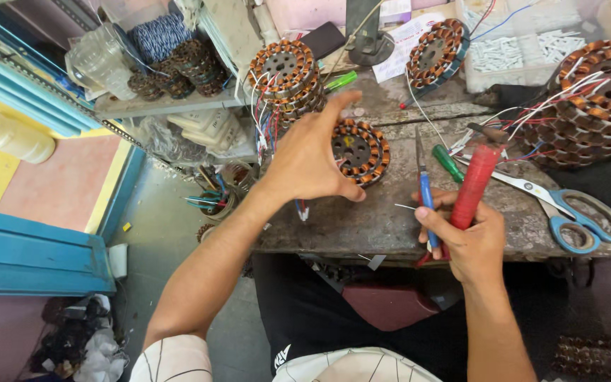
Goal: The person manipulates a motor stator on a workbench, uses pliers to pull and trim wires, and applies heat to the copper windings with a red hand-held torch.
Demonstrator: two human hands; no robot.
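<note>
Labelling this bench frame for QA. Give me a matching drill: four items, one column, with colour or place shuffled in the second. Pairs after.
Things:
1. scissors
2. screwdriver
3. red-handled tool
4. wound stator

Descriptions:
A. gripped in the right hand
B. blue handles, lying at the bench's right side
C. under the spread fingers of the left hand
D. green handle, lying on the bench between the hands

Pairs: 1-B, 2-D, 3-A, 4-C
</note>
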